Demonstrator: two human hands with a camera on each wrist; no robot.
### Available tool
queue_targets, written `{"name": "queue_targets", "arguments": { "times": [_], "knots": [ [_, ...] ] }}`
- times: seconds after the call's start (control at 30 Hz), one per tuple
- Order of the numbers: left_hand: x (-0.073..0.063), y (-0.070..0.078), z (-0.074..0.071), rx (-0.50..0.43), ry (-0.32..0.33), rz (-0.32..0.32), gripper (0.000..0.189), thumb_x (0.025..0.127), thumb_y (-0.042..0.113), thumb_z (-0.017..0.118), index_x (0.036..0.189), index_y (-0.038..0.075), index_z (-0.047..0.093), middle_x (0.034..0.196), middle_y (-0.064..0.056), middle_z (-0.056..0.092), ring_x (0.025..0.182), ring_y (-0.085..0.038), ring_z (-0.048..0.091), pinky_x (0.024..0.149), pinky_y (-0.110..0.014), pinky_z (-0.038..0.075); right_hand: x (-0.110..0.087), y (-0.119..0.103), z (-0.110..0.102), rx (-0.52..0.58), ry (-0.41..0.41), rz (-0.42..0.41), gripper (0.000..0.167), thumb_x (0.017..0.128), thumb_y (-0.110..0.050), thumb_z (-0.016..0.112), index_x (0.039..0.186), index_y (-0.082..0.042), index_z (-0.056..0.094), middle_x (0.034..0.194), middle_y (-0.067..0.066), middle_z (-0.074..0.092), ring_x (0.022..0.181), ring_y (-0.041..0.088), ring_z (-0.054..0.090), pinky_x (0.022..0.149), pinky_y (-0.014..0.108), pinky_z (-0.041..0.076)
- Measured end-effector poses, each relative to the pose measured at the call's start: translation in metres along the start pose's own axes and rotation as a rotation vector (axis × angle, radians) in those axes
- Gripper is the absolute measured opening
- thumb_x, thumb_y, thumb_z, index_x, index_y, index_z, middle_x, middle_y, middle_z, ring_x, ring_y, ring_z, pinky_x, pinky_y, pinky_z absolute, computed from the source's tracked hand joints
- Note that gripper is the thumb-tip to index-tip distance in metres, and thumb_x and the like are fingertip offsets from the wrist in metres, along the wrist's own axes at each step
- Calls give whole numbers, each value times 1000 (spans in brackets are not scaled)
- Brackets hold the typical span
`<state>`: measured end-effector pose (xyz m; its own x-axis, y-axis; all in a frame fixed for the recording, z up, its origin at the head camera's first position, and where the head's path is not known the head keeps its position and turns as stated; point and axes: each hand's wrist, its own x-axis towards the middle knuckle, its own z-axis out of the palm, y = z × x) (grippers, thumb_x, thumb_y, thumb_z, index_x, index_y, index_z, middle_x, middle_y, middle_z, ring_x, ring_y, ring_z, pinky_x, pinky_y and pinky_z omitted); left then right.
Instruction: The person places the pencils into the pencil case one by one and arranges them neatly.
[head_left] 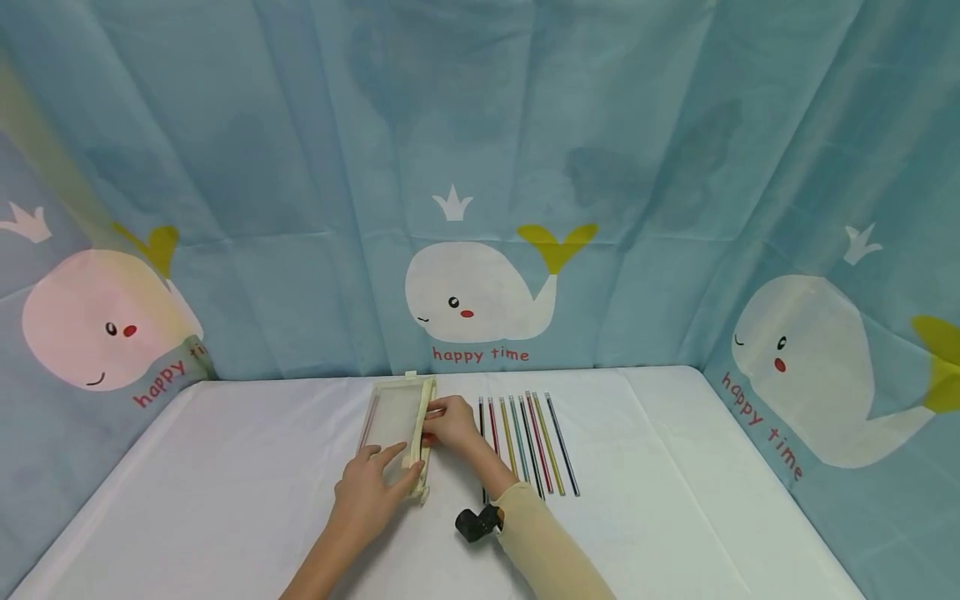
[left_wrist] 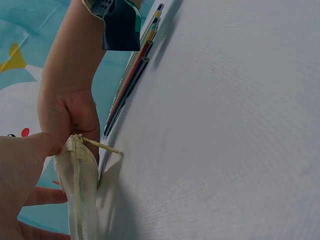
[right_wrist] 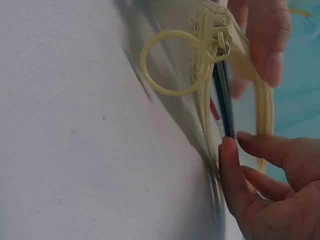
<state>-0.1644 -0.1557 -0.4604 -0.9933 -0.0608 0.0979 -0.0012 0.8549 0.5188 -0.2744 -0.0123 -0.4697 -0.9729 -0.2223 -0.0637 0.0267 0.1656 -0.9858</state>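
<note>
A cream mesh pencil pouch [head_left: 395, 414] lies on the white table, its zippered side open toward the right. My left hand [head_left: 366, 497] holds the pouch by its near part, fingers over the mesh and thumb at the zipper edge. At the opening, my right hand [head_left: 452, 425] pinches a dark pencil [right_wrist: 226, 100] between thumb and fingers, with part of it inside the pouch. A bit of red [right_wrist: 214, 108] shows beside that pencil. From the zipper's near end hangs a cream pull ring [right_wrist: 172, 92].
Several pencils of different colours lie in a row right of the pouch, a dark blue pencil [head_left: 562, 444] outermost. My right forearm crosses their near ends. A black wrist camera [head_left: 476, 524] sits on that wrist. Behind the table hangs a blue whale-print curtain [head_left: 300, 300].
</note>
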Motion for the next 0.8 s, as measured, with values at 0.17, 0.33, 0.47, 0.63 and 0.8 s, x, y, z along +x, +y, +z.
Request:
{"name": "queue_targets", "arguments": {
  "times": [0.17,0.33,0.47,0.63,0.8],
  "knots": [
    [-1,0,0,-11,9,8,56,100,53,68,136,11,72,135,-26,62,119,-50,62,76,-68,53,-2,-1,-5,-11,4,4,29,89,7,77,117,13,72,89,17,78,61,19,74,61,29,62],
    [-2,0,0,3,19,23,55,100,52,67,136,11,72,134,-27,62,118,-51,63,76,-68,54,-6,0,-13,-28,7,5,29,89,9,76,118,12,72,88,14,75,62,15,72,62,29,63],
    [-2,0,-1,28,21,32,54,100,52,67,134,11,73,133,-28,63,117,-51,64,73,-67,54,-13,-1,-22,-47,3,-22,32,91,9,75,122,13,70,93,17,75,71,23,76,66,31,64],
    [-1,1,-2,40,20,37,55,99,54,68,133,11,74,132,-27,65,116,-49,65,71,-66,55,-23,-4,-35,-86,16,-75,37,92,9,74,127,15,67,98,20,74,81,34,79,68,33,65],
    [0,1,-3,39,15,44,56,98,54,69,133,11,74,130,-27,65,114,-49,66,69,-66,55,-29,-6,-48,-157,63,-124,38,91,8,76,127,14,68,99,21,75,76,36,78,67,38,65]
  ]
}}
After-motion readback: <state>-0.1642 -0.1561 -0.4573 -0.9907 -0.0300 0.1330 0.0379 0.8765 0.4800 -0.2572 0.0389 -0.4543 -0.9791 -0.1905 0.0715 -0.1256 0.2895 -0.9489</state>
